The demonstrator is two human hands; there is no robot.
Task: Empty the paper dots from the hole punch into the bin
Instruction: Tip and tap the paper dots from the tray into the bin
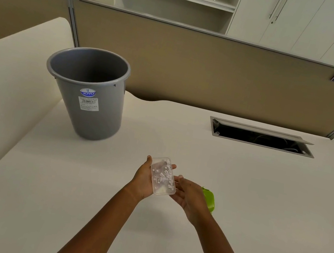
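Note:
My left hand [143, 178] holds a clear plastic tray [163, 175], the hole punch's base cover, lying flat on its palm with several white paper dots scattered in it. My right hand [188, 195] grips the green hole punch [208, 199], mostly hidden behind the fingers, just right of the tray. A grey plastic bin [88, 90] stands upright and open on the desk, up and to the left of both hands, well apart from them. Its inside looks dark, and I cannot tell what it contains.
The white desk [238, 194] stretches in all directions. A cable slot with an open metal flap [260, 137] sits at the back right. A beige partition [194, 68] closes the far side, and a second desk surface [1, 86] runs along the left.

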